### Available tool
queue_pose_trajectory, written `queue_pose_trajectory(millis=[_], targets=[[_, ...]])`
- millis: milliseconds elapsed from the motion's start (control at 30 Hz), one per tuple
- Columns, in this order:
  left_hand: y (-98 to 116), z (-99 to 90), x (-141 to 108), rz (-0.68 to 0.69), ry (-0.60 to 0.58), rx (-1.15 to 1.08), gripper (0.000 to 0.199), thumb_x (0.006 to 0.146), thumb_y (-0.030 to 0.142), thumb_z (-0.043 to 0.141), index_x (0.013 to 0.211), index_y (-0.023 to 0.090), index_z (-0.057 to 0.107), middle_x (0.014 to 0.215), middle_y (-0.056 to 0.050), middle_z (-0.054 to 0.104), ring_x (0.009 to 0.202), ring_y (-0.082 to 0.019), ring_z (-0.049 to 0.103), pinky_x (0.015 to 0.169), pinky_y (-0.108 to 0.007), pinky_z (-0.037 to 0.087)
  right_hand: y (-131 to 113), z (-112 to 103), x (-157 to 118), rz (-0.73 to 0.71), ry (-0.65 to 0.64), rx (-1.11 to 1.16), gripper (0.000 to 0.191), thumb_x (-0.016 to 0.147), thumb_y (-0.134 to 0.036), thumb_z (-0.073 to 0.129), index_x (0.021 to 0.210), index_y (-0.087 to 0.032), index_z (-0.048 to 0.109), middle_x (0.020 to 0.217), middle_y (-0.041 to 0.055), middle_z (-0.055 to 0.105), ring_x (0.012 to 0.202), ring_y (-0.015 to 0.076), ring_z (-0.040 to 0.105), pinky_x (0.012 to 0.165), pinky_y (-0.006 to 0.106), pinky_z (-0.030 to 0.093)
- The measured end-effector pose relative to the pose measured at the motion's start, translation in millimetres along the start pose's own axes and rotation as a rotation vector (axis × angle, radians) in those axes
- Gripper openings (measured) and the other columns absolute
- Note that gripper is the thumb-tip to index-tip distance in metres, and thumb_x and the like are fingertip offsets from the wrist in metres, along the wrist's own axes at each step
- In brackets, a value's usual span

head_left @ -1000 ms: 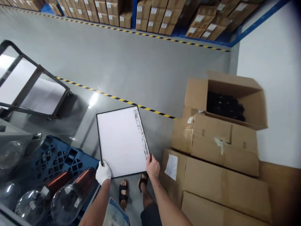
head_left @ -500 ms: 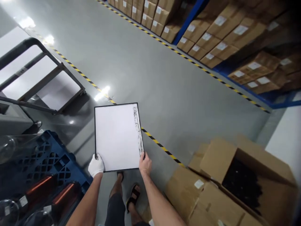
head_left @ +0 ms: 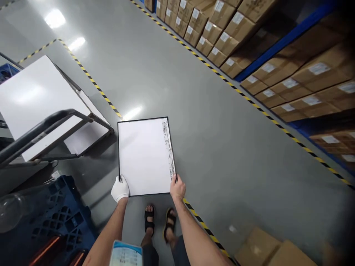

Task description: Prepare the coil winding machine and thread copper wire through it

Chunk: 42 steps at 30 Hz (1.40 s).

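Head view. White panel [head_left: 145,159], dark-rimmed, held 2-handed above the floor [head_left: 222,147], ahead of the feet [head_left: 149,216]. Gloved left hand [head_left: 120,189] pinches its left edge near the lower corner; bare right hand [head_left: 178,187] pinches the right edge beside the dark-marked strip [head_left: 168,147]. Likely step: carrying. Next move calls for even grips, corners clear of the cart [head_left: 41,128].

The gloved left hand [head_left: 120,189] and bare right hand [head_left: 178,187] hold a black-edged white panel [head_left: 144,157] near its lower corners, a ragged dark strip [head_left: 168,147] down its right side. Sandals [head_left: 149,220] show below it. Left stand a trolley [head_left: 63,113] with white boards [head_left: 41,92] and a blue pallet [head_left: 65,192]; upper right, boxes [head_left: 216,29] line a rack [head_left: 285,41] edged by striped tape [head_left: 192,53]; cartons [head_left: 256,245] sit lower right
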State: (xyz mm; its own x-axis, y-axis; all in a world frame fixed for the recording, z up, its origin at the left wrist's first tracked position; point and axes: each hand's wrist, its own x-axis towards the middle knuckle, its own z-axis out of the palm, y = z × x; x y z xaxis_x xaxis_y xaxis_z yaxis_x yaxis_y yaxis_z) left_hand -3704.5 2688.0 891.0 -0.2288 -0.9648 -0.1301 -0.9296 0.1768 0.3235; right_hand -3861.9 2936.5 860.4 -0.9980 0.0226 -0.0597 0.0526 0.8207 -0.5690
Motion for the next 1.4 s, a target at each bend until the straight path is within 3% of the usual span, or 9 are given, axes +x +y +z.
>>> queue_pose_trajectory(millis=[167,333,400,467,633,667,733,933,1400], targets=[[73.1,-39.0,60.8,-0.101,0.008,-0.037,0.061,0.11,0.063,0.03,0.121,0.028,0.079,0.098,-0.013,0.084,0.09,-0.034,0.08,0.077,-0.038,0.055,-95.9,-19.2,85.6,-0.102,-0.031,-0.032,0.057,0.114,-0.049,0.035,0.127,-0.015,0.079,0.104,0.0179,0.083,0.087,0.0266,0.072,0.075,0.032,0.041],[253.1,-75.5,120.0,-0.136,-0.034,-0.108,0.06,0.111,0.06,0.029,0.117,0.028,0.079,0.099,-0.013,0.085,0.091,-0.035,0.081,0.074,-0.037,0.053,-197.7,-89.9,254.6,-0.159,-0.01,-0.077,0.059,0.113,-0.05,0.033,0.123,-0.015,0.079,0.105,0.019,0.083,0.085,0.0274,0.072,0.075,0.033,0.039],[279.3,-87.8,162.3,-0.133,-0.034,-0.133,0.059,0.111,0.06,0.029,0.118,0.028,0.079,0.099,-0.013,0.084,0.092,-0.035,0.081,0.074,-0.037,0.052,-244.5,-90.1,278.8,-0.174,0.027,-0.082,0.059,0.113,-0.051,0.033,0.124,-0.016,0.079,0.106,0.0194,0.083,0.086,0.0278,0.072,0.076,0.034,0.039],[198.3,-106.5,222.5,-0.115,-0.041,-0.167,0.059,0.111,0.061,0.03,0.119,0.028,0.078,0.099,-0.013,0.084,0.093,-0.035,0.08,0.076,-0.037,0.052,-296.8,-38.6,205.4,-0.168,0.075,-0.093,0.059,0.113,-0.051,0.033,0.126,-0.015,0.079,0.107,0.0206,0.083,0.087,0.0288,0.072,0.077,0.034,0.039],[-291.0,-196.8,394.3,-0.055,-0.09,-0.258,0.058,0.111,0.06,0.032,0.118,0.027,0.078,0.101,-0.014,0.084,0.093,-0.034,0.078,0.078,-0.037,0.05,-438.4,200.4,-247.7,-0.132,0.161,-0.125,0.062,0.112,-0.051,0.033,0.125,-0.013,0.08,0.106,0.0217,0.083,0.085,0.0296,0.07,0.075,0.035,0.038],[-350.2,-217.6,418.6,-0.045,-0.108,-0.273,0.058,0.111,0.061,0.033,0.118,0.025,0.078,0.102,-0.015,0.084,0.093,-0.034,0.078,0.079,-0.037,0.05,-464.3,224.6,-305.2,-0.127,0.171,-0.125,0.062,0.112,-0.051,0.033,0.126,-0.012,0.079,0.107,0.0219,0.083,0.085,0.0295,0.07,0.075,0.035,0.038],[-382.6,-254.2,451.4,-0.034,-0.145,-0.301,0.059,0.111,0.061,0.034,0.12,0.022,0.078,0.103,-0.017,0.083,0.092,-0.033,0.077,0.08,-0.038,0.049,-510.1,230.9,-342.9,-0.12,0.188,-0.13,0.063,0.111,-0.051,0.033,0.128,-0.012,0.079,0.109,0.0224,0.082,0.085,0.0293,0.07,0.074,0.035,0.038],[-213.2,-313.8,508.5,-0.081,-0.227,-0.332,0.059,0.11,0.06,0.031,0.12,0.025,0.078,0.099,-0.017,0.084,0.09,-0.035,0.078,0.079,-0.04,0.05,-619.0,149.9,-194.8,-0.133,0.195,-0.201,0.061,0.11,-0.051,0.034,0.122,-0.014,0.08,0.102,0.0199,0.082,0.079,0.0274,0.066,0.071,0.033,0.034],[-25.5,-434.2,744.5,-0.283,-0.255,-0.371,0.069,0.108,0.065,0.019,0.121,0.029,0.077,0.095,-0.015,0.083,0.09,-0.039,0.08,0.076,-0.045,0.056,-954.6,136.6,16.9,-0.297,0.09,-0.32,0.057,0.111,-0.05,0.035,0.118,-0.017,0.08,0.1,0.0174,0.083,0.08,0.0261,0.069,0.072,0.032,0.038]])
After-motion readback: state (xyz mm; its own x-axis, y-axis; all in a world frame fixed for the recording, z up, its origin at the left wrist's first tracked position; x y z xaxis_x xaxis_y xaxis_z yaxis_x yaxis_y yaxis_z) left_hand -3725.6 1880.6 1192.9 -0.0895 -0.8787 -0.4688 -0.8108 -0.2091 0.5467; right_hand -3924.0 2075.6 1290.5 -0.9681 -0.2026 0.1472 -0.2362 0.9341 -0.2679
